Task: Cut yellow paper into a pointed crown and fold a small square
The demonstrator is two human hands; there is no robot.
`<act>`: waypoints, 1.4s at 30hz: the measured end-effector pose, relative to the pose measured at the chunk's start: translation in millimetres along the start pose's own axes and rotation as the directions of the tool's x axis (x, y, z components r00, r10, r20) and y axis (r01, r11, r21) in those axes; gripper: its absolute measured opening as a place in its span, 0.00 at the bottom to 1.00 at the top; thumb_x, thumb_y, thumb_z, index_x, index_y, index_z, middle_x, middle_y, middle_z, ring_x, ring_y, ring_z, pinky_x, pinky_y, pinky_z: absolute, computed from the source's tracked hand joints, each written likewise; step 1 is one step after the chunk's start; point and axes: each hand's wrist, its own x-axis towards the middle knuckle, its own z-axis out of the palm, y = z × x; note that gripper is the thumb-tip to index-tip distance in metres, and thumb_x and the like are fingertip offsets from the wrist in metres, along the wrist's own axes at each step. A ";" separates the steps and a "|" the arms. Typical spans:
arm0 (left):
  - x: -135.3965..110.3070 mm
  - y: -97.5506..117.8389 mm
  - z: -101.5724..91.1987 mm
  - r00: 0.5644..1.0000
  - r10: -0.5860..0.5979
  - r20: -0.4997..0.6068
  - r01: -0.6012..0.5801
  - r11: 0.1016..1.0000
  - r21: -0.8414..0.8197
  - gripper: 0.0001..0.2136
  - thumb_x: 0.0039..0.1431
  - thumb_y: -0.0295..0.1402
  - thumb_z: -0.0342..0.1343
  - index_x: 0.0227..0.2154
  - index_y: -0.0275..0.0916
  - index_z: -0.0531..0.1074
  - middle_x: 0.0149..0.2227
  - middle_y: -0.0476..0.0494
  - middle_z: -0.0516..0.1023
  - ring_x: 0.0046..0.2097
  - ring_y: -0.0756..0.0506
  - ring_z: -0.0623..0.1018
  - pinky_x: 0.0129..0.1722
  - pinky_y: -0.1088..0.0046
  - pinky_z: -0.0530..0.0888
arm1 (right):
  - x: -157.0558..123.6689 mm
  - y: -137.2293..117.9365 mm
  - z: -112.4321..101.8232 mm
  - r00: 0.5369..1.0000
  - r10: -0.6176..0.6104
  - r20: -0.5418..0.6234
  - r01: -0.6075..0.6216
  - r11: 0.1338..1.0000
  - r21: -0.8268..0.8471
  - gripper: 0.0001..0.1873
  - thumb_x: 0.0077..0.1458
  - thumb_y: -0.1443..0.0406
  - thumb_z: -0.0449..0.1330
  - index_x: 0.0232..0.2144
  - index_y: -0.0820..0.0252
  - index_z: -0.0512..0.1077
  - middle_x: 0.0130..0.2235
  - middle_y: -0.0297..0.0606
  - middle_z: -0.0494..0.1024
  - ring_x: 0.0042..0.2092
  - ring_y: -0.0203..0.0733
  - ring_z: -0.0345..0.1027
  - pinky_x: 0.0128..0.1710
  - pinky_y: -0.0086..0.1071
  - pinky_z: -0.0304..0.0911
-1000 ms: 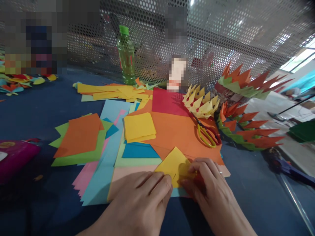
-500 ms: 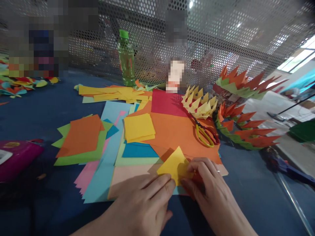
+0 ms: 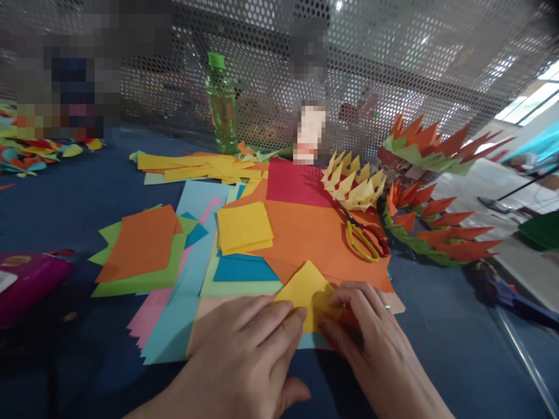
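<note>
A folded piece of yellow paper [image 3: 309, 285] lies near the table's front, its point facing away from me. My left hand [image 3: 257, 337] rests over its lower left part, fingers stretched together and thumb apart. At the right corner, my right hand [image 3: 367, 326] pinches the paper between thumb and fingertips, partly hiding it. Beneath are stacked sheets, among them a large orange sheet [image 3: 314, 233] and a pale pink sheet [image 3: 218, 317]. A small pile of yellow squares [image 3: 244, 227] sits beyond my left hand.
Yellow-handled scissors [image 3: 364, 241] lie on the orange sheet. Folded-paper crowns, yellow [image 3: 353, 183] and orange-green [image 3: 437, 227], stand at right by a blue-handled tool [image 3: 515, 297]. Orange squares [image 3: 140, 244], a magenta case [image 3: 30, 285] and a green bottle [image 3: 222, 110] occupy the left and back.
My left hand has slid slightly left along the yellow paper, its thumb now stretched further out. The right hand keeps its pinch almost in place.
</note>
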 end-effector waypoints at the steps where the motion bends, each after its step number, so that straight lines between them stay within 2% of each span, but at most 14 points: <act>1: -0.3 0.0 -1.7 1.000 -0.003 -0.003 0.003 1.000 0.005 0.16 0.64 0.41 0.55 0.47 0.36 0.75 0.50 0.44 0.79 0.51 0.43 0.75 0.55 0.63 0.66 | 0.0 0.2 0.0 1.000 0.004 0.002 -0.004 1.000 -0.003 0.10 0.59 0.69 0.58 0.42 0.54 0.63 0.44 0.39 0.69 0.46 0.46 0.65 0.43 0.40 0.67; 5: -1.3 -0.6 -4.4 1.000 0.013 0.001 -0.013 1.000 0.028 0.16 0.65 0.40 0.53 0.48 0.34 0.75 0.49 0.43 0.79 0.52 0.41 0.75 0.56 0.61 0.66 | -0.8 1.6 -2.9 1.000 -0.003 0.001 0.003 1.000 0.017 0.10 0.59 0.70 0.57 0.42 0.53 0.63 0.45 0.39 0.70 0.48 0.45 0.66 0.44 0.38 0.67; 8: -2.0 -1.9 -2.2 0.999 0.031 -0.036 -0.030 0.999 0.024 0.16 0.65 0.40 0.54 0.47 0.33 0.75 0.47 0.42 0.80 0.50 0.42 0.77 0.55 0.61 0.68 | -2.3 6.3 -6.8 0.998 0.031 -0.059 -0.028 0.998 0.062 0.10 0.62 0.70 0.52 0.44 0.54 0.64 0.48 0.40 0.69 0.50 0.42 0.67 0.46 0.36 0.68; 12: -1.6 -3.2 0.8 0.995 0.013 -0.103 -0.014 1.000 -0.006 0.14 0.64 0.40 0.54 0.44 0.36 0.77 0.45 0.43 0.81 0.48 0.43 0.78 0.53 0.63 0.69 | -2.2 14.3 -10.1 0.989 0.087 -0.122 -0.086 0.996 0.016 0.12 0.64 0.70 0.48 0.47 0.54 0.65 0.49 0.42 0.70 0.50 0.44 0.67 0.47 0.39 0.67; 16: -0.3 -1.9 2.0 0.988 0.006 -0.152 -0.007 1.000 -0.010 0.13 0.64 0.40 0.55 0.41 0.36 0.78 0.43 0.44 0.82 0.47 0.43 0.78 0.53 0.62 0.70 | 1.5 15.2 -10.7 0.995 0.008 -0.100 -0.015 0.998 -0.067 0.14 0.64 0.70 0.48 0.48 0.54 0.67 0.49 0.42 0.72 0.52 0.46 0.66 0.51 0.44 0.65; 19: 0.1 -1.1 2.1 0.990 0.012 -0.140 -0.011 1.000 0.009 0.12 0.64 0.39 0.55 0.40 0.36 0.77 0.43 0.43 0.81 0.47 0.44 0.78 0.53 0.62 0.70 | 3.8 13.9 -10.7 0.993 -0.043 -0.108 0.032 0.995 -0.099 0.15 0.64 0.68 0.48 0.49 0.53 0.70 0.49 0.42 0.73 0.51 0.45 0.68 0.49 0.41 0.67; 23: 1.1 -3.1 1.4 0.991 0.027 -0.129 -0.026 1.000 0.010 0.11 0.65 0.38 0.54 0.39 0.36 0.77 0.42 0.42 0.81 0.46 0.43 0.78 0.53 0.60 0.71 | 3.4 13.4 -11.2 0.983 -0.117 -0.141 0.094 0.983 -0.157 0.15 0.63 0.69 0.52 0.45 0.51 0.75 0.48 0.41 0.73 0.47 0.44 0.70 0.44 0.38 0.69; 26: 2.9 -3.7 -1.8 0.987 0.039 -0.155 -0.034 0.999 0.037 0.10 0.65 0.35 0.54 0.40 0.35 0.77 0.43 0.41 0.81 0.47 0.42 0.78 0.52 0.61 0.71 | 1.6 10.0 -12.5 0.963 -0.186 -0.197 0.141 0.965 -0.222 0.13 0.62 0.70 0.54 0.41 0.52 0.77 0.46 0.41 0.74 0.46 0.44 0.69 0.44 0.39 0.68; 30: 3.8 3.0 -11.0 0.975 0.077 -0.208 -0.063 0.995 0.075 0.12 0.64 0.31 0.54 0.48 0.35 0.75 0.48 0.41 0.80 0.51 0.43 0.77 0.55 0.63 0.70 | -1.2 2.2 -13.2 0.919 -0.255 -0.300 0.149 0.931 -0.334 0.10 0.59 0.72 0.55 0.37 0.56 0.75 0.44 0.41 0.76 0.46 0.45 0.69 0.47 0.42 0.66; 33: 3.0 10.7 -17.7 0.979 0.101 -0.176 -0.096 0.995 0.033 0.14 0.65 0.33 0.53 0.51 0.37 0.74 0.50 0.42 0.79 0.53 0.44 0.75 0.58 0.65 0.67 | -2.8 -1.1 -10.5 0.923 -0.250 -0.292 0.135 0.922 -0.364 0.09 0.58 0.73 0.55 0.34 0.57 0.74 0.44 0.42 0.76 0.47 0.46 0.68 0.48 0.43 0.67; 37: 2.1 12.6 -16.6 0.993 0.116 -0.031 -0.116 0.993 0.011 0.18 0.67 0.37 0.50 0.56 0.36 0.69 0.55 0.38 0.75 0.55 0.42 0.73 0.58 0.63 0.67 | -3.1 -2.1 -5.6 0.931 -0.226 -0.287 0.113 0.926 -0.361 0.09 0.59 0.73 0.54 0.31 0.57 0.71 0.43 0.42 0.76 0.47 0.46 0.69 0.48 0.44 0.67; 39: 1.4 8.7 -10.7 0.995 0.099 0.020 -0.099 0.995 0.014 0.21 0.66 0.41 0.51 0.57 0.34 0.68 0.55 0.36 0.74 0.55 0.42 0.74 0.56 0.63 0.69 | -2.3 -2.9 -4.7 0.930 -0.255 -0.264 0.156 0.926 -0.345 0.10 0.59 0.73 0.53 0.33 0.57 0.71 0.42 0.41 0.77 0.46 0.45 0.70 0.48 0.44 0.67; 42: -0.1 0.8 -0.6 0.997 0.070 0.040 -0.071 0.997 0.021 0.24 0.64 0.45 0.52 0.55 0.32 0.69 0.54 0.35 0.75 0.55 0.41 0.74 0.56 0.61 0.68 | -0.4 -5.9 -5.8 0.910 -0.361 -0.207 0.288 0.905 -0.312 0.11 0.60 0.75 0.52 0.36 0.58 0.72 0.40 0.39 0.79 0.44 0.43 0.72 0.47 0.41 0.69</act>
